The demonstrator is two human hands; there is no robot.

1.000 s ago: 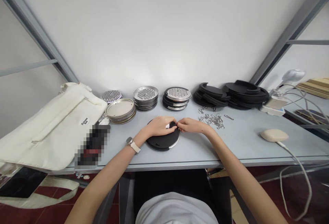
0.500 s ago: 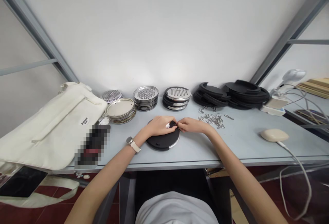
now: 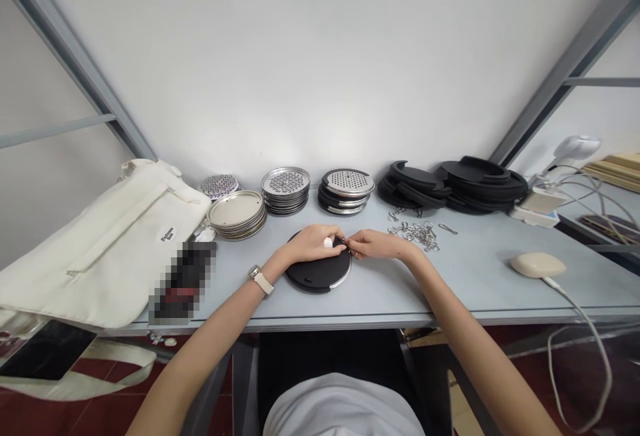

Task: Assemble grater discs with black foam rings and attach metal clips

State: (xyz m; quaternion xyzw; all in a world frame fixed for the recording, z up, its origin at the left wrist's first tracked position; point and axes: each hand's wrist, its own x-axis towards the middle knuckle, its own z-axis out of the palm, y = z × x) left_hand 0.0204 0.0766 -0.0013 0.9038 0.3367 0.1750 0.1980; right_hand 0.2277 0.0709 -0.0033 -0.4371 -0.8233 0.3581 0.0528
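Note:
A round black disc (image 3: 317,275) with a strip of shiny metal along its right rim lies flat on the desk in front of me. My left hand (image 3: 316,243) rests over its far part, thumb and fingers closed at the upper right edge. My right hand (image 3: 373,245) meets it there in a pinch, with a small metal wire clip (image 3: 355,255) partly showing under the fingertips. The fingers hide most of the clip and the spot where it meets the disc. Loose metal clips (image 3: 420,233) lie in a small heap to the right of my right hand.
Along the wall stand stacks of metal rings (image 3: 236,211), grater plates (image 3: 285,184), black-rimmed perforated discs (image 3: 347,186) and black holders (image 3: 477,179). A white bag (image 3: 115,243) covers the desk's left end. At right lie a cream mouse-shaped device (image 3: 539,264) with a cable and a charger (image 3: 543,203).
Both hands stay at the disc's upper right edge with only slight finger movement. The whole view has shifted a little.

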